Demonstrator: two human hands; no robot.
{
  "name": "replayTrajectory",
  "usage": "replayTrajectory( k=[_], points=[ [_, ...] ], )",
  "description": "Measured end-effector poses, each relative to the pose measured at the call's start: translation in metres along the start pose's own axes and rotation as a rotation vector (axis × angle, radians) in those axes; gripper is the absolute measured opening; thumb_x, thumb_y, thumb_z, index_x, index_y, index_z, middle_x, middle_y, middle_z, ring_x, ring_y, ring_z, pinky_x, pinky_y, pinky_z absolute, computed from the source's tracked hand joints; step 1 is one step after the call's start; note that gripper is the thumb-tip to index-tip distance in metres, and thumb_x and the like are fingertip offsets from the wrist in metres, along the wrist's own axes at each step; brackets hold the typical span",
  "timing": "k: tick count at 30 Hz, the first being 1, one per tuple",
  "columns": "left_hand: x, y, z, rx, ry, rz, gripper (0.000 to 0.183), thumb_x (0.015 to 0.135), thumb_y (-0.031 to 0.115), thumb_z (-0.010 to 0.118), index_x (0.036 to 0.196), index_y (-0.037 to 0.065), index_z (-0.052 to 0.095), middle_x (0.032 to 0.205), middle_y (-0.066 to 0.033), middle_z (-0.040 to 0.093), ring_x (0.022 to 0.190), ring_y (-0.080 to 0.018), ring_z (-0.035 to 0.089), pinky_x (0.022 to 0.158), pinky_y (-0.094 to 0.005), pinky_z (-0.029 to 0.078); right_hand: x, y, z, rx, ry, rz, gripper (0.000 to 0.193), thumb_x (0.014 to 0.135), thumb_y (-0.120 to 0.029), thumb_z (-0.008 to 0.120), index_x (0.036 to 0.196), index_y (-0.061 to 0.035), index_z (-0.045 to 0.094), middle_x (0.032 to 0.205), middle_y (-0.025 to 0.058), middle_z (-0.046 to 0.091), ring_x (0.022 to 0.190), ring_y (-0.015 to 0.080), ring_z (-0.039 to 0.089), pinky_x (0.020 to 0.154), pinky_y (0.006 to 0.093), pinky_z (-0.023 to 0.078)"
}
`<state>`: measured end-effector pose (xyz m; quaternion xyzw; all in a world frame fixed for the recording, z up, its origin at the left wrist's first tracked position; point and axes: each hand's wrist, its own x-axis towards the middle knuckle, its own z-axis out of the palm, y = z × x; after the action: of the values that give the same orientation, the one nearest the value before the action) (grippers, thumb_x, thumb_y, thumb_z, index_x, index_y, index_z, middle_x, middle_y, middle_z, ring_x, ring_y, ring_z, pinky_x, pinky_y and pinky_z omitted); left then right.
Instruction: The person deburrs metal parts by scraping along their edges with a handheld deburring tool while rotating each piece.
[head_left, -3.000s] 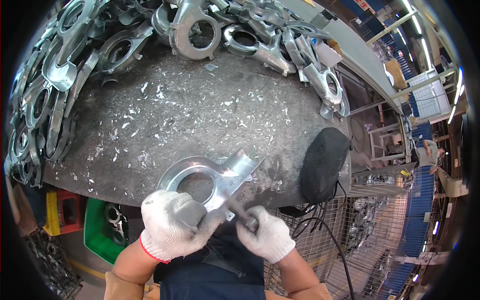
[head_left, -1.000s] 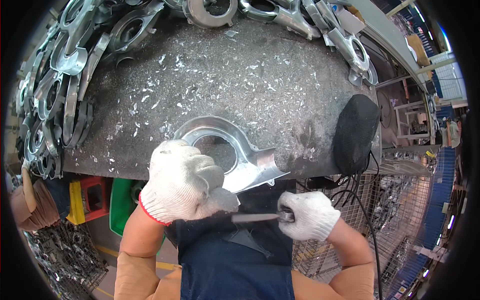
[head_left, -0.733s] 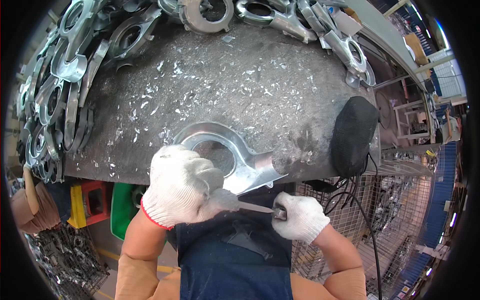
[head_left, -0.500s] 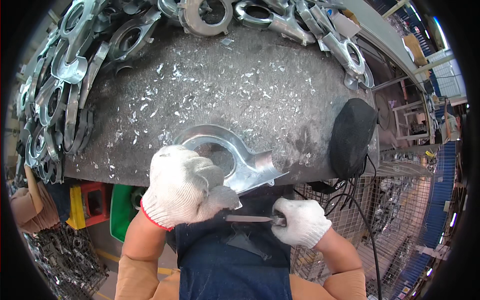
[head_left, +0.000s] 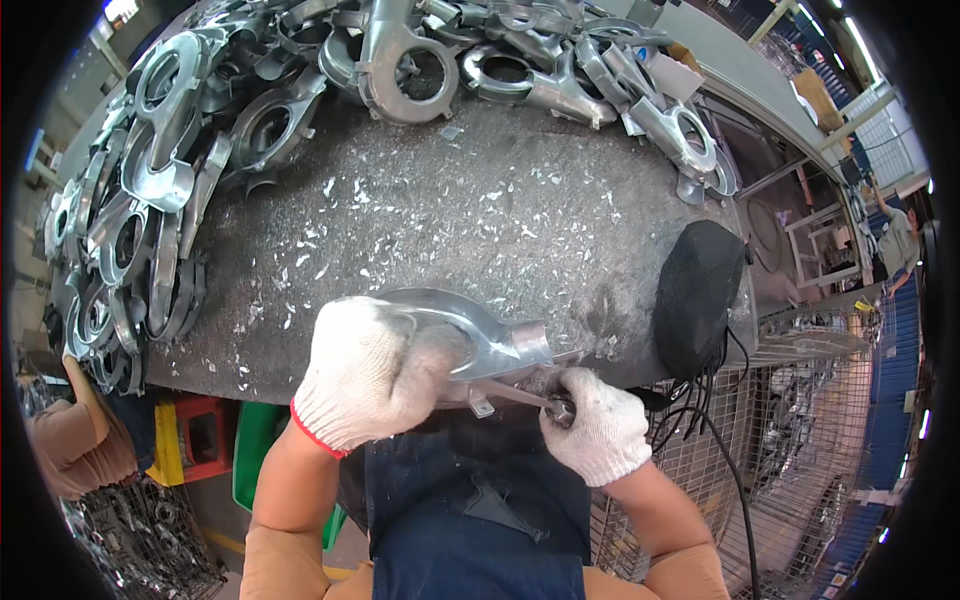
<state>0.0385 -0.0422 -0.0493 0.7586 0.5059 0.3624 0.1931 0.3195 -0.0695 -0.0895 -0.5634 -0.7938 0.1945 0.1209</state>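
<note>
A shiny cast metal housing, ring-shaped with a short flared outlet, rests at the front edge of the worktable. My left hand, in a white knitted glove with a red cuff, grips its left side, hiding part of the ring. My right hand, gloved too, is closed round the handle of a file. The flat grey blade points left and lies along the housing's near edge, below the outlet. Its tip is hidden close to my left hand.
Many similar metal castings are heaped along the table's far and left sides. Metal shavings litter the grey tabletop. A black mesh object sits at the right edge, beside cables. Wire cages stand below; another person's arm shows at left.
My right hand has moved up, bringing the file from below the table edge against the housing's near edge. The housing has tilted in my left hand. The whole view has shifted slightly.
</note>
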Motion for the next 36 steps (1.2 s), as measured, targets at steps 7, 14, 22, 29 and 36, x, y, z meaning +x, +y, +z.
replayTrajectory(
  k=[7, 14, 22, 29, 36],
  points=[
    [-0.002, 0.005, -0.001, -0.02, -0.023, -0.035, 0.018, 0.084, 0.009, 0.062, 0.067, 0.006, 0.067, 0.064, -0.0148, 0.064, 0.06, -0.0409, 0.066, 0.059, -0.0451, 0.054, -0.014, -0.011, 0.007, 0.012, 0.0, 0.014, 0.023, 0.085, -0.019, 0.085, 0.102, -0.0087, 0.072, 0.084, 0.0145, 0.076, 0.075, 0.0377, 0.078, 0.068, 0.0451, 0.063],
    [-0.002, 0.007, 0.002, -0.059, 0.007, -0.04, 0.016, 0.083, 0.007, 0.062, 0.068, 0.006, 0.067, 0.067, -0.0136, 0.067, 0.06, -0.0395, 0.067, 0.059, -0.045, 0.055, -0.013, -0.009, 0.006, 0.063, -0.052, -0.032, 0.033, 0.083, -0.029, 0.085, 0.109, -0.0108, 0.075, 0.088, 0.0151, 0.078, 0.077, 0.037, 0.079, 0.07, 0.0468, 0.064],
    [-0.007, 0.001, 0.002, 0.004, -0.001, 0.025, 0.018, 0.084, 0.008, 0.06, 0.066, 0.007, 0.064, 0.067, -0.0125, 0.067, 0.059, -0.038, 0.067, 0.058, -0.0436, 0.054, -0.009, -0.014, -0.004, -0.041, -0.088, 0.044, 0.024, 0.085, -0.019, 0.084, 0.103, -0.0097, 0.072, 0.089, 0.0145, 0.079, 0.077, 0.0381, 0.078, 0.07, 0.0452, 0.063],
    [-0.013, 0.0, 0.004, 0.074, -0.039, 0.067, 0.009, 0.083, 0.016, 0.071, 0.077, 0.012, 0.076, 0.074, -0.0106, 0.074, 0.063, -0.0368, 0.072, 0.059, -0.0427, 0.058, -0.009, -0.017, 0.004, 0.074, -0.113, 0.193, 0.029, 0.09, -0.03, 0.081, 0.108, -0.0098, 0.071, 0.085, 0.0151, 0.078, 0.078, 0.0398, 0.079, 0.071, 0.0485, 0.064],
    [-0.038, -0.014, 0.027, -0.027, 0.216, 0.057, 0.005, 0.078, 0.006, 0.07, 0.073, 0.009, 0.07, 0.07, -0.0088, 0.069, 0.057, -0.0344, 0.067, 0.057, -0.0415, 0.054, -0.019, -0.014, 0.035, 0.361, -0.218, 0.166, 0.021, 0.093, -0.024, 0.08, 0.108, -0.0105, 0.072, 0.089, 0.017, 0.079, 0.076, 0.0367, 0.079, 0.071, 0.0456, 0.064]
  ],
)
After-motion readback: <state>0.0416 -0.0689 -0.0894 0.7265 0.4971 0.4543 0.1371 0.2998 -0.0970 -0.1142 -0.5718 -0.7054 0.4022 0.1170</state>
